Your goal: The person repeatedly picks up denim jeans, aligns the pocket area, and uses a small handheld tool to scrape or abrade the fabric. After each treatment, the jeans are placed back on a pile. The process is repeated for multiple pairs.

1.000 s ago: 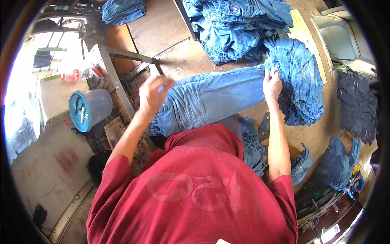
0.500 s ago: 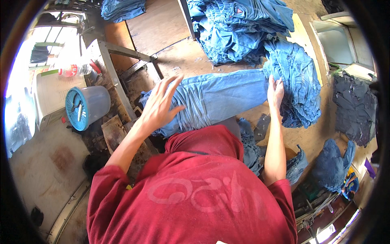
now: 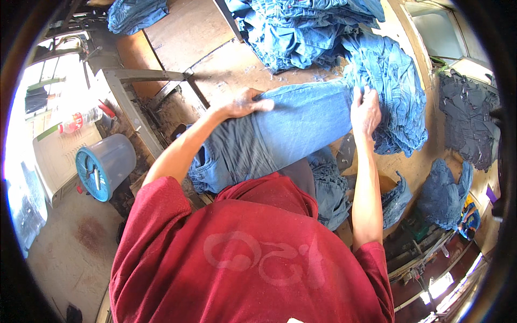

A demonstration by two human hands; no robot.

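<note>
Folded blue jeans [image 3: 307, 121] stretch across in front of my body, with a creased, darker section [image 3: 242, 145] towards the left. My left hand [image 3: 242, 105] grips their far edge, its thumb lying on the cloth and its fingertips partly hidden. At the right end, my right hand [image 3: 367, 112] has closed on the narrow leg end, fingers bent. Directly beyond that hand lies a crumpled heap of blue garments [image 3: 393, 91], and behind it a taller stack of folded blue jeans [image 3: 301, 37].
On the left are a clear bucket with a blue lid [image 3: 94, 175], carrying small tools, and a wooden frame [image 3: 129, 116]. Dark garments [image 3: 468, 118] lie at the right. Blue cloth bundles [image 3: 441, 194] sit lower right. Another folded blue pile [image 3: 137, 13] is at the far left.
My left hand has come down from its raised, spread pose onto the far edge of the jeans and closed there. The right hand stays at the leg end; the whole view has shifted slightly.
</note>
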